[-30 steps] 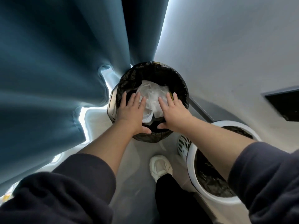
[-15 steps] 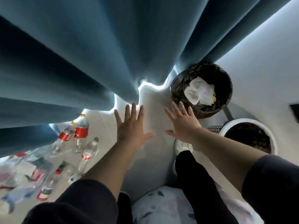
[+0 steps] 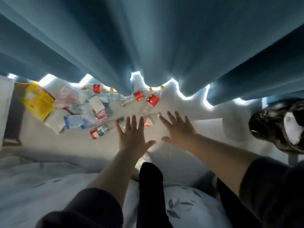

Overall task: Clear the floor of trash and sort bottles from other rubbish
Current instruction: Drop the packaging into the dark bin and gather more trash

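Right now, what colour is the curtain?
The curtain is plain teal blue, seen in the head view.

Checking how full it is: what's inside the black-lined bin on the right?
Only white crumpled rubbish shows, lying on top in the bin; anything beneath it is covered.

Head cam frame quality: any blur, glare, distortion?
Head view: motion blur smears the litter pile and bottles; daylight blows out under the curtain; the wide-angle lens fans its folds outward; left hand and right hand, both open, read fairly clear.
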A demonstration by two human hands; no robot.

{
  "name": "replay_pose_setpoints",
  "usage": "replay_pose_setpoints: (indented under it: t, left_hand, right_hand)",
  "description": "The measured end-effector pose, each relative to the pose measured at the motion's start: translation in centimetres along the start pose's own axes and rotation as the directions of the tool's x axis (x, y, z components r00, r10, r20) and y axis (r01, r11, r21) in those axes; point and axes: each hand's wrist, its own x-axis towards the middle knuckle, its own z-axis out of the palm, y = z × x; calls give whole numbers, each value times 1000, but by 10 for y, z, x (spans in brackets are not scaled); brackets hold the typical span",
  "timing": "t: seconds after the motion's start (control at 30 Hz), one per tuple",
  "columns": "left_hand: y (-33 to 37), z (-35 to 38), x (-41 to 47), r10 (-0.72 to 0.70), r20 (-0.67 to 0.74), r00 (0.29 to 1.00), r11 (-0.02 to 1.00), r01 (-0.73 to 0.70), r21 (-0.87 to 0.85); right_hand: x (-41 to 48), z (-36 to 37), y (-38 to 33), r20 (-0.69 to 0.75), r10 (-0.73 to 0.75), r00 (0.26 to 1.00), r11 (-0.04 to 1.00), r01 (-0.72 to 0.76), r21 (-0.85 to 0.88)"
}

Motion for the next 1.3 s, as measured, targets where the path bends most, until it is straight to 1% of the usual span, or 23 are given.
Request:
replay_pose_setpoints:
  t: [0.07,0.13,0.27,0.4,0.47,0.53,0.6,0.7,0.77,0.87,0.93,1.0,1.1,1.17,1.23,1.3]
  left_hand:
    - [-48,5,-14,-39,21,999,997,40,-60]
    - [-94,6,-26,-78,41,996,993,81,-84]
    - [-167,4,-41,-174,79,982,978,182,-103]
    - [-208,-2,-47,-255,131,958,952,272,-140]
    - [-226,-1,-45,-299,126,946,938,316,-144]
    - [-242,7,-33,-364,102,926,910,377,-172]
    - [-256,17,-16,-391,136,910,890,412,-198]
    - [-276,44,16,-403,214,890,861,448,-242]
    - [-291,65,38,-397,265,879,839,464,-284]
    - [-320,104,78,-387,309,869,813,480,-330]
    - [-337,134,107,-372,344,862,788,490,-373]
    - [-350,166,135,-370,370,852,727,514,-455]
    - [-364,211,176,-394,402,826,575,563,-594]
    - [-371,235,201,-424,414,805,422,581,-696]
    - [-376,254,226,-451,419,788,247,561,-790]
    - [-379,268,245,-466,432,772,119,539,-834]
  right_hand:
    - [11,-10,-40,49,-2,999,1000,2,-7]
    - [21,-20,-76,93,-4,996,1000,3,11]
    - [39,-42,-132,110,-47,993,999,45,17]
    - [54,-70,-161,156,-62,986,998,60,21]
    - [66,-87,-172,177,-87,980,996,88,6]
    - [85,-100,-182,183,-115,976,992,124,-36]
    - [107,-104,-192,196,-116,974,991,127,-48]
    - [146,-92,-209,204,-94,974,995,96,-2]
    - [177,-76,-222,219,-55,974,998,46,49]
    - [233,-47,-243,243,28,970,980,-75,186]
    - [274,-26,-256,241,96,966,939,-169,301]
    - [313,-5,-268,222,160,962,880,-241,410]
    - [370,24,-281,213,264,941,796,-337,502]
    - [403,39,-285,198,316,928,751,-372,545]
    - [432,51,-287,155,351,923,709,-370,601]
    - [455,59,-290,110,389,915,694,-369,617]
